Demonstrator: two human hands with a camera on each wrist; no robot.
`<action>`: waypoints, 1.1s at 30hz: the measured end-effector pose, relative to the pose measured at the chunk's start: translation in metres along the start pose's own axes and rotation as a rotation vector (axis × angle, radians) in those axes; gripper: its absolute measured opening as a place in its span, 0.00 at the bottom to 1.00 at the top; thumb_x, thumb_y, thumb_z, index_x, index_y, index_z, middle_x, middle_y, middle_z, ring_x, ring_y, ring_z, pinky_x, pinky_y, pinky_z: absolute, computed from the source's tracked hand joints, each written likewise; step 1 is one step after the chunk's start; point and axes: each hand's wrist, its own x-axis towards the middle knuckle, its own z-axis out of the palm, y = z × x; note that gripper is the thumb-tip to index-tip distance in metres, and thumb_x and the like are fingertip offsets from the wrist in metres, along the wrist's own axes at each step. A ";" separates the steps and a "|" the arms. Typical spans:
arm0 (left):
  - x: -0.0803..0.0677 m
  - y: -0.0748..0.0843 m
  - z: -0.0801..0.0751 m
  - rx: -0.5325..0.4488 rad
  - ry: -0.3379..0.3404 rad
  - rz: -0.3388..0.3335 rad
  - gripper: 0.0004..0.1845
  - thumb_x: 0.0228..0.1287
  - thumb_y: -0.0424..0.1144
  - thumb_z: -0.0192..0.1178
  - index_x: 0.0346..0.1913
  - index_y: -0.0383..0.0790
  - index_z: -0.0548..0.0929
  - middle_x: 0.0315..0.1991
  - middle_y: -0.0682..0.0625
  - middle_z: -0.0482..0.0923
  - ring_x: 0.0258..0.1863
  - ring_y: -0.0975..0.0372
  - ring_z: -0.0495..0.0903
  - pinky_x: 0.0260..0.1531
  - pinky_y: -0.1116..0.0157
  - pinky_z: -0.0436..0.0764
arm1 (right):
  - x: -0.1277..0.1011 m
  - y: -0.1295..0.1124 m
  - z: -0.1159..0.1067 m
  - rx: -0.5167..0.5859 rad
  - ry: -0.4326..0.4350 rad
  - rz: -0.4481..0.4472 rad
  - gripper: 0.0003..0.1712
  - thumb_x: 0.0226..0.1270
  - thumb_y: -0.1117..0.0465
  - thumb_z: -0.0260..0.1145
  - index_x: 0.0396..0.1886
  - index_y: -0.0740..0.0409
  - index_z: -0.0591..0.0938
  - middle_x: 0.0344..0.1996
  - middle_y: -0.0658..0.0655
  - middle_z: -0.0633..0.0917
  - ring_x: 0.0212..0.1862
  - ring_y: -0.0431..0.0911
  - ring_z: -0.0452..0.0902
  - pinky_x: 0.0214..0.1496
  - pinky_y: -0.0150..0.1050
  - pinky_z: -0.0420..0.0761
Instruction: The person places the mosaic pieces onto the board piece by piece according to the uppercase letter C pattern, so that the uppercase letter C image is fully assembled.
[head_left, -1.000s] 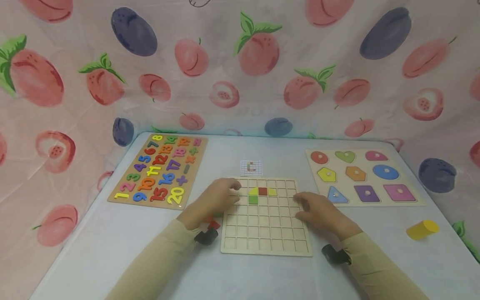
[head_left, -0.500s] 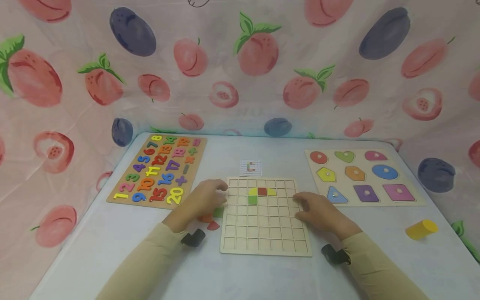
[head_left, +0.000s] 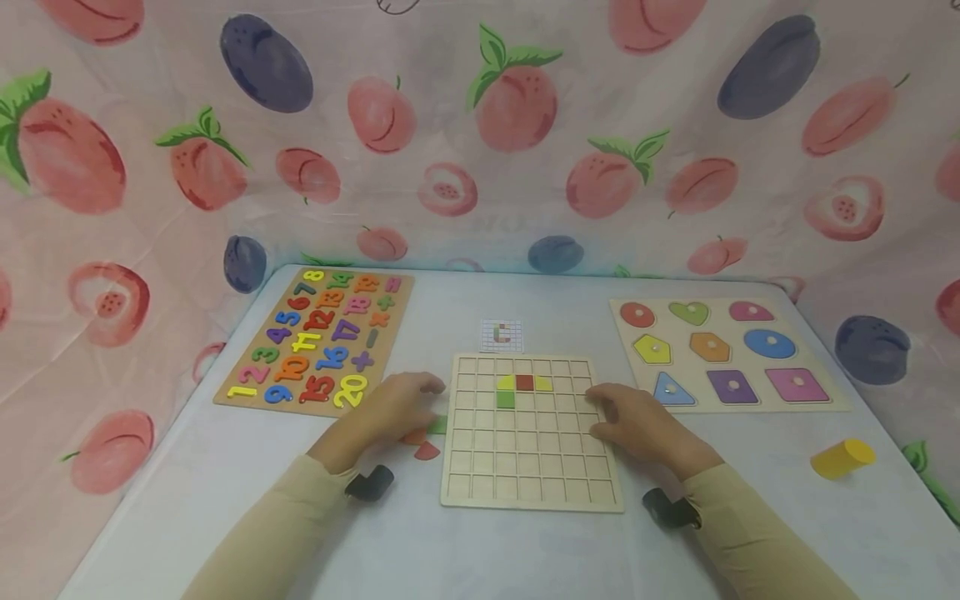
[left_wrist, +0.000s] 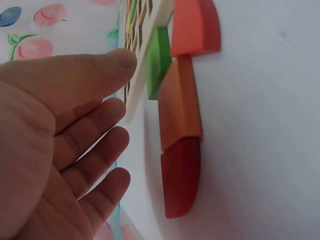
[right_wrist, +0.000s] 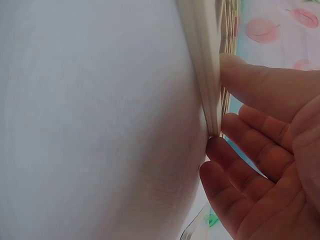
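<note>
My left hand (head_left: 396,408) hovers just left of the wooden grid board (head_left: 532,467), fingers loosely bent, nothing held. Beside it in the left wrist view lie a green block (left_wrist: 159,62), an orange block (left_wrist: 179,102), a light red quarter-round block (left_wrist: 195,27) and a dark red curved block (left_wrist: 180,177). The right hand (head_left: 637,421) rests against the board's right edge, its thumb and fingers touching the rim (right_wrist: 205,75). Set in the grid are a yellow piece (head_left: 506,384), a dark red square (head_left: 524,382), another yellow piece (head_left: 544,384) and a green square (head_left: 506,399).
Behind the board lies a small pattern card (head_left: 502,336). A number puzzle (head_left: 384,367) is at the back left, a shape puzzle (head_left: 701,392) at the back right. A yellow cylinder (head_left: 842,460) lies on the right side of the white table (head_left: 540,558).
My left hand has moved left and slightly toward me, off the board's left edge, uncovering the loose blocks there. The right hand and the pieces in the grid have stayed put.
</note>
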 end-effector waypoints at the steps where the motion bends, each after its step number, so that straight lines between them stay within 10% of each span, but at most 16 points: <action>1: 0.000 -0.001 0.001 0.005 -0.003 0.007 0.25 0.60 0.41 0.72 0.61 0.44 0.81 0.59 0.50 0.79 0.63 0.53 0.73 0.61 0.52 0.74 | 0.000 0.000 0.000 0.000 0.001 -0.002 0.31 0.61 0.62 0.70 0.64 0.66 0.76 0.63 0.65 0.77 0.68 0.63 0.67 0.68 0.59 0.66; 33: -0.001 -0.009 0.006 -0.014 0.035 0.006 0.21 0.60 0.36 0.69 0.58 0.41 0.82 0.56 0.50 0.81 0.63 0.52 0.74 0.63 0.51 0.71 | 0.000 0.000 0.000 0.005 0.002 -0.009 0.30 0.62 0.62 0.71 0.64 0.66 0.76 0.63 0.66 0.77 0.68 0.63 0.67 0.68 0.59 0.66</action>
